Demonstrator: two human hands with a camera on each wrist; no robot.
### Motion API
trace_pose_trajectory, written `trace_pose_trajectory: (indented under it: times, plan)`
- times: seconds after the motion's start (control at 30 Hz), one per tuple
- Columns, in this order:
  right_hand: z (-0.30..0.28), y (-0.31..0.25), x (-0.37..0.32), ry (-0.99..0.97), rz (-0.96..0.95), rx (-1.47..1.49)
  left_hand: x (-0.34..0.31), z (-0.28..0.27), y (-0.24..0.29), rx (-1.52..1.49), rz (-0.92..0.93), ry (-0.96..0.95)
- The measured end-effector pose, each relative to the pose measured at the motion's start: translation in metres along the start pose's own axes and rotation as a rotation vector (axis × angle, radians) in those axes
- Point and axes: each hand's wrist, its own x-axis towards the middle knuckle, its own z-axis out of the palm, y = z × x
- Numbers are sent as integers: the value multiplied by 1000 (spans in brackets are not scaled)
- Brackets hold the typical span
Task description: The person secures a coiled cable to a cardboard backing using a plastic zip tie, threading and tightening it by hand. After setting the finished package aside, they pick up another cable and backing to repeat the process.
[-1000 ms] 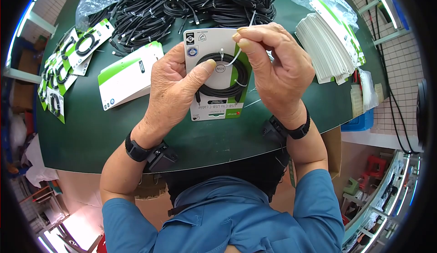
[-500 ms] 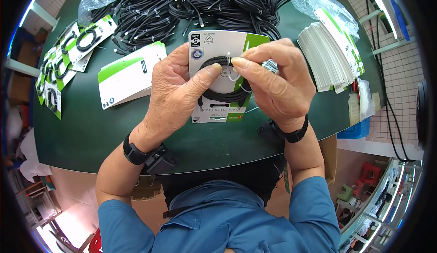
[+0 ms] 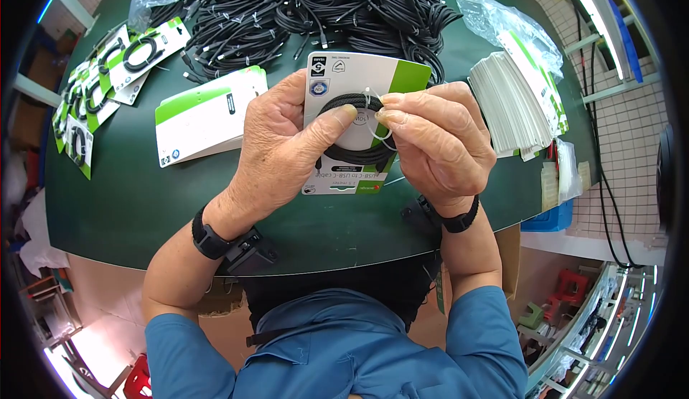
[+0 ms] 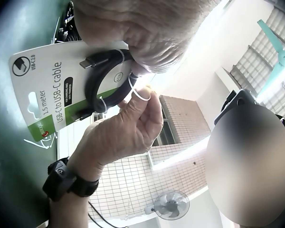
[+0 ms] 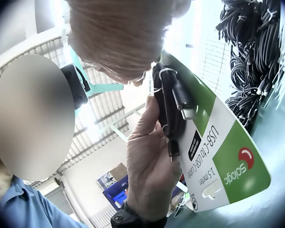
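Observation:
A white and green card (image 3: 344,69) with a coiled black cable (image 3: 352,156) on its face is gripped at its left side by the left hand (image 3: 276,141), the thumb pressing on the coil. The right hand (image 3: 445,137) pinches a thin white tie (image 3: 379,128) at the coil's right side. In the left wrist view the tie (image 4: 141,95) loops from the cable (image 4: 91,90) to the right hand's fingertips. The right wrist view has the card (image 5: 242,166) tilted, with cable plugs (image 5: 186,107) on it.
Bundled black cables (image 3: 323,11) heap at the back. Blank-faced cards (image 3: 208,115) lie left of the hands, carded cables (image 3: 93,97) farther left. A card stack (image 3: 506,101) and plastic bag (image 3: 502,15) lie on the right of the green table (image 3: 143,219).
The right hand has come down from above the card's top right to the coil's right side, still pinching the tie. The tie's raised end has dropped. The left hand keeps its grip.

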Motion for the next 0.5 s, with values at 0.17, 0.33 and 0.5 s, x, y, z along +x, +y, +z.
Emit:
trace_pose_trajectory:
  times: [0.17, 0.33, 0.5]
  plan:
    - [3, 4, -2, 26, -7, 19, 0, 0, 0, 29, 7, 3]
    - [2, 4, -1, 41, -14, 25, 0, 1, 2, 41, -6, 2]
    - [4, 4, -2, 39, -10, 19, 0, 1, 2, 57, 9, -1]
